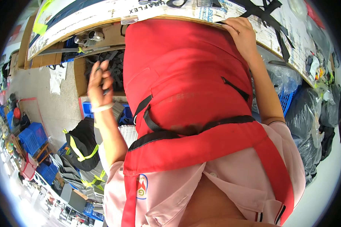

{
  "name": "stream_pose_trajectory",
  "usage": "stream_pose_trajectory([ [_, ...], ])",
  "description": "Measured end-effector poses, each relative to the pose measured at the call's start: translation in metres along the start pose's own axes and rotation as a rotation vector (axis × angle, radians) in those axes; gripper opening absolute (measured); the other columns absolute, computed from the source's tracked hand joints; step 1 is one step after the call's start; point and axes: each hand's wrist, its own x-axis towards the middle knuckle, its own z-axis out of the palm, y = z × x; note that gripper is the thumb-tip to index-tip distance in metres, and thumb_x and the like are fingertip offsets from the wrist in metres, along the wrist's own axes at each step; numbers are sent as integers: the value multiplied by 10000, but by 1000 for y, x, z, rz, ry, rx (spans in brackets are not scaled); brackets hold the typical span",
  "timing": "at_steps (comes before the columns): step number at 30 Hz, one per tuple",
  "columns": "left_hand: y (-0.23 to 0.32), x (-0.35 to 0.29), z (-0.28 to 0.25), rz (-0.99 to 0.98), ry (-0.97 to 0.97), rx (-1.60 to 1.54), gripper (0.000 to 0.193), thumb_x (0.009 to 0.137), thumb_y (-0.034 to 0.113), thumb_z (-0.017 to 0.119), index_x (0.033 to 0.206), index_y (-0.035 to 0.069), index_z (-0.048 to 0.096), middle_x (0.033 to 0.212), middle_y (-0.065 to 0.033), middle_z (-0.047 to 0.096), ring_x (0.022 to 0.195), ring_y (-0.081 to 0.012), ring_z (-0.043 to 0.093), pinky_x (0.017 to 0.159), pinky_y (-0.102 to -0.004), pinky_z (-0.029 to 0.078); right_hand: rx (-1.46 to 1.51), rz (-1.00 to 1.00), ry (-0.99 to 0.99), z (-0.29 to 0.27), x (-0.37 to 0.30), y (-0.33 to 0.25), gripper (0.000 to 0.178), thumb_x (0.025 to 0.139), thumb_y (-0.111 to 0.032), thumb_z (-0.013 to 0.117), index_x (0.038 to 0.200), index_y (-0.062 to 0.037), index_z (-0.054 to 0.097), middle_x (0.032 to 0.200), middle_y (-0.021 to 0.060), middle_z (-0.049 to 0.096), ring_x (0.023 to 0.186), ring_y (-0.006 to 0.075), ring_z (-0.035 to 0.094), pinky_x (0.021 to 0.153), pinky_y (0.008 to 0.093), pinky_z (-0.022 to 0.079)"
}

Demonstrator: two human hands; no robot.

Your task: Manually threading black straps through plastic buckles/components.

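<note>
Several black straps lie right of the right hand on the surface; the left hand is nearer the dark strips. Whether either grip holds anything, I cannot tell.

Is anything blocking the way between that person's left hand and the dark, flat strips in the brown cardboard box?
Nothing visible stands between the bare left hand and the dark, flat strips in the brown cardboard box. The red fabric apron hides whatever lies farther right, so that part can't be checked.
</note>
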Motion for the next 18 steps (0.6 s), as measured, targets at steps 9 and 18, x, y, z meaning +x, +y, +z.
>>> stream_pose_trajectory([
  [9, -53, -10, 131, -75, -329, 143, 39, 915, 41, 585, 895, 22, 557, 806, -143, 667, 502, -120, 545, 390, -193, 356, 929, 202, -554, -11, 32, -155, 166, 932, -144, 575, 994, -3, 636, 691, 9, 577, 618, 40, 518, 556, 205, 431],
  [18, -60, -7, 125, 13, -237, 269, 81, 879, -27, 600, 958, -10, 599, 793, -116, 670, 496, -87, 513, 404, -206, 364, 1132, 391, -643, 19, 24, -143, 180, 953, -215, 556, 951, -45, 614, 650, -14, 590, 543, 23, 531, 452, 166, 367],
])
